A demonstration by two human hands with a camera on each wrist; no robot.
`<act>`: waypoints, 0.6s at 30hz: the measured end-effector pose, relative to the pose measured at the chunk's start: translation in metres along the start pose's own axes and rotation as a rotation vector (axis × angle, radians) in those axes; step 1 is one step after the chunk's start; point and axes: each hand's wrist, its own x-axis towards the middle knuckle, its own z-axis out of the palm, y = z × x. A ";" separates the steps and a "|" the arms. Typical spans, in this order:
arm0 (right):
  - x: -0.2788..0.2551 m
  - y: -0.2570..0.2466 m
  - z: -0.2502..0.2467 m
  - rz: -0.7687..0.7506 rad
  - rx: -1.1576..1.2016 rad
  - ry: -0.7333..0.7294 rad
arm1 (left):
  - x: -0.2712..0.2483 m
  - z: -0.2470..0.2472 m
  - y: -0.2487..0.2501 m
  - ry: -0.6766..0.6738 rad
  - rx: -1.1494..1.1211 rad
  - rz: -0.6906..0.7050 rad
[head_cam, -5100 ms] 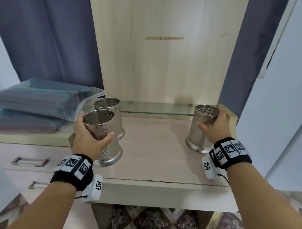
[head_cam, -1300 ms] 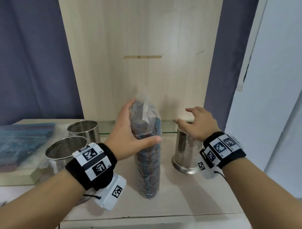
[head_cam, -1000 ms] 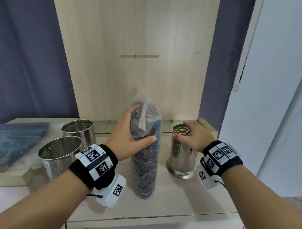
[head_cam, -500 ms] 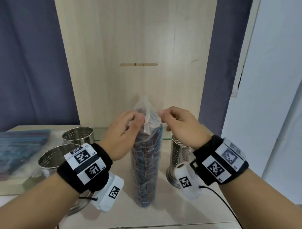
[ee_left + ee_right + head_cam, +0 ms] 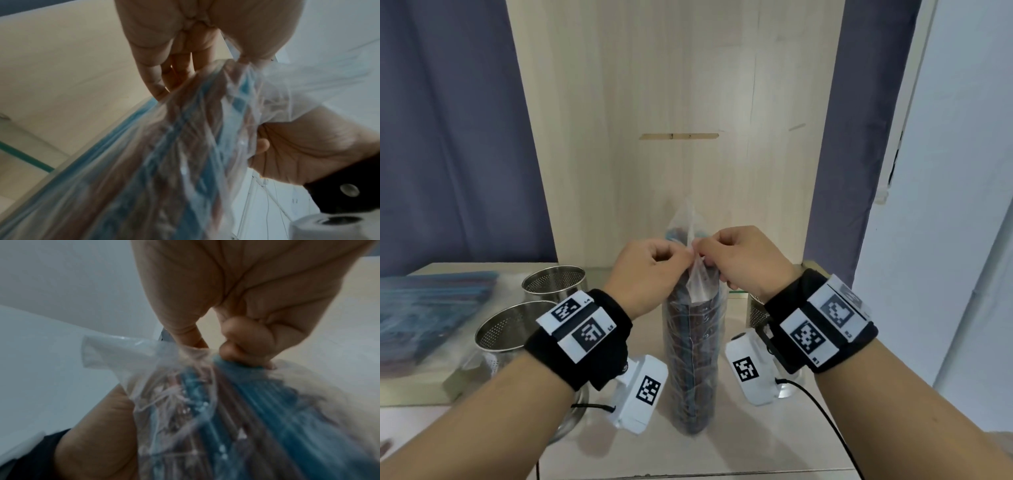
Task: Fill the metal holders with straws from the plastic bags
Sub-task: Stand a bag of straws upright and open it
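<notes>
A clear plastic bag of blue and brown straws (image 5: 691,349) stands upright on the desk. My left hand (image 5: 654,270) and right hand (image 5: 736,260) both pinch the bag's loose top flap (image 5: 693,236), knuckles close together. The left wrist view has my fingers (image 5: 164,78) pinching the crumpled plastic (image 5: 236,91); the right wrist view has my thumb and finger (image 5: 242,344) on the plastic above the straws (image 5: 257,402). Two empty perforated metal holders (image 5: 510,329) (image 5: 554,281) stand at the left. A third holder (image 5: 756,311) is mostly hidden behind my right wrist.
More bagged straws (image 5: 428,308) lie flat on the raised ledge at the far left. A wooden back panel (image 5: 678,120) rises behind the desk, with a glass strip at its foot. A white wall (image 5: 945,205) closes the right side.
My left hand moved from the bag's side up to its top. My right hand left the right holder and came to the bag's top; both now pinch the flap closer together.
</notes>
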 end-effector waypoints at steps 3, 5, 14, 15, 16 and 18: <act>0.000 0.000 -0.002 -0.019 -0.034 -0.009 | 0.002 0.002 -0.002 0.007 -0.008 -0.007; 0.000 0.001 -0.003 -0.026 -0.013 -0.019 | 0.002 0.004 -0.005 0.021 0.007 0.025; 0.000 0.002 -0.008 -0.048 -0.002 -0.043 | -0.001 0.015 -0.009 0.053 0.068 0.117; 0.001 0.001 -0.008 -0.042 0.006 -0.049 | -0.001 0.015 -0.009 0.052 0.062 0.121; 0.002 0.001 -0.008 -0.035 0.014 -0.052 | -0.002 0.016 -0.009 0.052 0.057 0.130; 0.002 0.000 -0.008 -0.038 -0.015 -0.059 | -0.004 0.017 -0.009 0.059 0.055 0.143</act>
